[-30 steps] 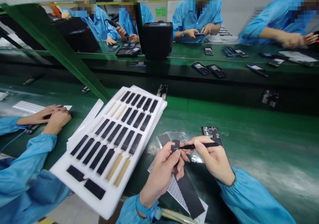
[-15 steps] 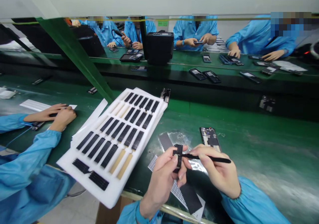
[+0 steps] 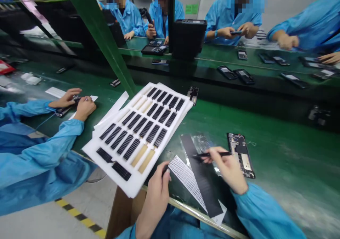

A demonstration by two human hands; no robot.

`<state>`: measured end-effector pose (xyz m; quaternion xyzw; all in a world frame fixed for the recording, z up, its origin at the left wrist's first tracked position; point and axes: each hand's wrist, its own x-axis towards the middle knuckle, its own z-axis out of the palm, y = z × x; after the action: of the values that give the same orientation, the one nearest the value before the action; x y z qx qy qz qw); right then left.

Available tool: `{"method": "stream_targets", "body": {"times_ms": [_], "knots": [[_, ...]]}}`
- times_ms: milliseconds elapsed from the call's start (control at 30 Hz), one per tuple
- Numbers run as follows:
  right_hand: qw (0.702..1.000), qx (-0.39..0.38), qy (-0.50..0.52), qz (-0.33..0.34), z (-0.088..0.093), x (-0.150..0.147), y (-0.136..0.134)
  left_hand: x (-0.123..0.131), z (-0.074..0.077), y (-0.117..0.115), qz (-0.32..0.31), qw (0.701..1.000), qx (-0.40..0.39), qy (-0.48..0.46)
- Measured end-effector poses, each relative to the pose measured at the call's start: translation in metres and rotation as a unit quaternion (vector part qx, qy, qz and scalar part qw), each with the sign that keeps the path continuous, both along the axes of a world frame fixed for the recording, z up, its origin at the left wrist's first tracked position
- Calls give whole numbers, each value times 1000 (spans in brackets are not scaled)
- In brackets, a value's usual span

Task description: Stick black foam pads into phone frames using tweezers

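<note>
My left hand (image 3: 156, 193) is closed at the table's front edge, beside the foam tray. A dark edge of the small black part (image 3: 165, 168) shows between its fingers; the rest is hidden. Black tweezers (image 3: 203, 155) are pinched in my right hand (image 3: 228, 170), tips down at a long black strip (image 3: 203, 177). Beneath that strip lies a white sheet with rows of small dark dots (image 3: 186, 177). A clear plastic sheet (image 3: 200, 141) is just behind the tweezers. Right of my right hand, an opened phone (image 3: 241, 154) lies with its inner board exposed.
A white foam tray (image 3: 127, 186) with rows of black strips rests on a stack at my left. Further left are a co-worker's hands (image 3: 85, 108). A green post (image 3: 103, 40) slants behind the tray. Several phones (image 3: 244, 77) lie along the shelf, with co-workers opposite.
My hands have come apart. My left hand moved left and down with the small black part; the tweezers moved from that part to the black strip. The view has shifted.
</note>
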<state>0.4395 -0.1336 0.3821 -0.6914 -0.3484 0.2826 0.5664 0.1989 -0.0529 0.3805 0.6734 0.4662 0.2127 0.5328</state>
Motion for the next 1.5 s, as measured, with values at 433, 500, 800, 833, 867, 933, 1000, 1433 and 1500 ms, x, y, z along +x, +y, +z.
{"method": "stream_targets", "body": {"times_ms": [433, 500, 800, 833, 867, 933, 1000, 1433, 1500], "knots": [[994, -13, 44, 102, -50, -50, 25, -8, -30, -14, -215, 774, 456, 383], [996, -10, 22, 91, -52, -49, 21, -7, -31, -13, -218, 774, 457, 379], [994, -8, -54, 97, -52, -45, 13, 7, -33, -4, -233, 775, 458, 367], [993, -7, -58, 99, -52, -44, 14, 9, -34, -3, -235, 771, 461, 370], [993, -5, -60, 99, -51, -44, 14, 10, -34, -3, -237, 769, 462, 373], [994, -5, -60, 96, -50, -44, 14, 11, -35, -4, -241, 764, 461, 380], [994, -8, -60, 94, -51, -44, 13, 12, -36, -4, -243, 758, 466, 386], [991, -2, -95, 94, -53, -42, 7, 11, -28, -3, -263, 751, 462, 391], [989, 9, -102, 106, -52, -41, 7, 11, -28, -4, -268, 750, 460, 392]]}}
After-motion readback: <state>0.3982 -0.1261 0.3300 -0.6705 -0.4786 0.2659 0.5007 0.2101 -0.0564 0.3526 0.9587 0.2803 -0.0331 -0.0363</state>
